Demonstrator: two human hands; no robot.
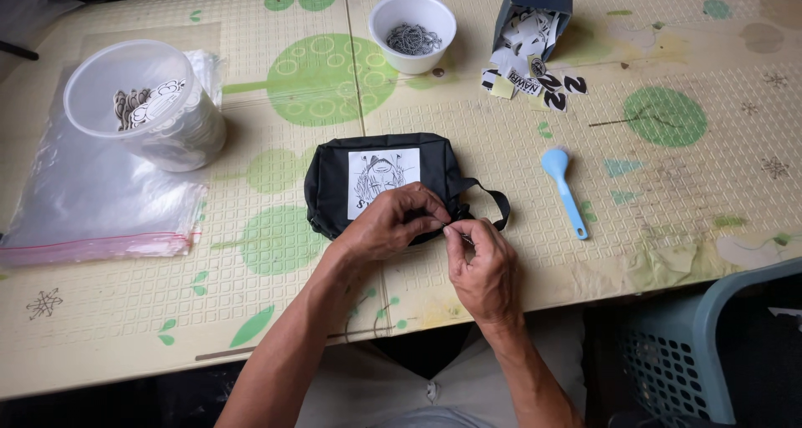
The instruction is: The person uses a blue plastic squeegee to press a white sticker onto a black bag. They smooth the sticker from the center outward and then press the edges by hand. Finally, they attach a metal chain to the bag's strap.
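While both hands meet at the pouch's near edge, the black pouch (380, 182) lies flat at mat centre, white printed patch facing up. Left hand (388, 225) rests on its front edge, fingers curled and pinched against the fabric. Right hand (480, 265) at 5 o'clock of the pouch, thumb and forefinger pressed together on something small and thin; cannot tell what exactly.

Strap loop (489, 198) sticks out at 3 o'clock. Blue spoon (564, 190) further out at 3, well apart. White bowl (413, 32) of small metal bits at 12. Tipped dark box (535, 2) spilling printed tags at 1. Clear tub (142, 102) on a plastic bag (92, 202) at 10.

Judgement: pouch is light, soft, floppy, not fragile; it will bunch when pushed. Best grip is the seam edge or strap, with the other hand pinning the body down.
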